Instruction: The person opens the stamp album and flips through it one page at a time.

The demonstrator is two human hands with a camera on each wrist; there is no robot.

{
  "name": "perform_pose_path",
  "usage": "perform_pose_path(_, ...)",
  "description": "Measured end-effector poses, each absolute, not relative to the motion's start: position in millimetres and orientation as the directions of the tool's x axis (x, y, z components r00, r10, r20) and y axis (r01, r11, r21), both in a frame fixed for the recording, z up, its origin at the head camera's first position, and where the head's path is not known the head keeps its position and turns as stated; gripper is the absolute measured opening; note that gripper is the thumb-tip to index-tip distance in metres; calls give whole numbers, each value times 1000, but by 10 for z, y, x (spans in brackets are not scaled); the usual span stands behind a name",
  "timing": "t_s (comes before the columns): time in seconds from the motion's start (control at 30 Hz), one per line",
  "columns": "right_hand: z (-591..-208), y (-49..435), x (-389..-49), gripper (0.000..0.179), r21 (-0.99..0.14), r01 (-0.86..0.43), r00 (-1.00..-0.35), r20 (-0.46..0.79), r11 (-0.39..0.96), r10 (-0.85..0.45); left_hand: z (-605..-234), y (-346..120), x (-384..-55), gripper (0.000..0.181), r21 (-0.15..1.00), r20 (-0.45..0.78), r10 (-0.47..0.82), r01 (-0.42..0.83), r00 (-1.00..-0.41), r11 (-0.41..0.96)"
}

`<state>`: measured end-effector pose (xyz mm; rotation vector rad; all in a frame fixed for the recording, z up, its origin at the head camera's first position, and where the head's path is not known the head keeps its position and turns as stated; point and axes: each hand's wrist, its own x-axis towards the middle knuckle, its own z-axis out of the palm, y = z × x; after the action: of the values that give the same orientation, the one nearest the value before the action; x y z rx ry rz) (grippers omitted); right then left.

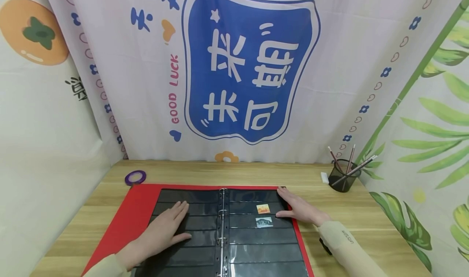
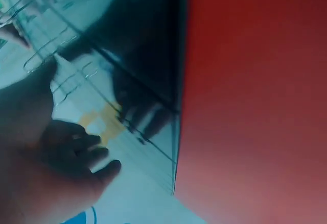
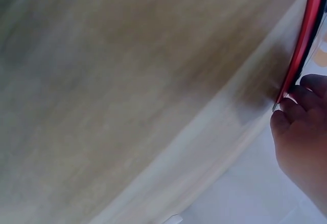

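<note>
A red ring binder (image 1: 122, 218) lies open on the table with black strip-pocket pages, like a stamp album. On its right page (image 1: 264, 252) sit two small stamps: an orange-and-yellow stamp (image 1: 263, 209) and, just below, a bluish stamp (image 1: 264, 222). My left hand (image 1: 161, 232) is spread over the left page, fingers extended; in the left wrist view the glossy sheet (image 2: 148, 45) mirrors it. At the upper right edge, my right hand (image 1: 302, 208) touches the page with its thumb, its fingers reaching the top corner. The right wrist view shows its fingertips against the binder's edge (image 3: 301, 45).
A purple roll of tape (image 1: 135, 177) lies behind the binder's left corner. At the back right stand a black mesh pen holder (image 1: 342, 179) with several pencils and a white eraser (image 1: 324, 177). A black object (image 1: 325, 246) is partly hidden by the right sleeve.
</note>
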<state>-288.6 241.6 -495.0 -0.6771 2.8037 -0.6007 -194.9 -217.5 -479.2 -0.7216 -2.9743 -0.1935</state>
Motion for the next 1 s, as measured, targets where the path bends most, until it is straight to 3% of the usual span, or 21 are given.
perform_pose_path(0.3, -4935, 2383, -2880, 94, -448, -392, -877, -81, 803, -474, -4908, -2144, -1971, 97, 151, -24, 498, 490, -867, 859)
perform_pose_path(1.0, -4908, 2372, -2895, 82, -446, -456, -876, 69, 770, -478, -4932, -2131, -1978, 95, 168, -35, 514, 502, -857, 848)
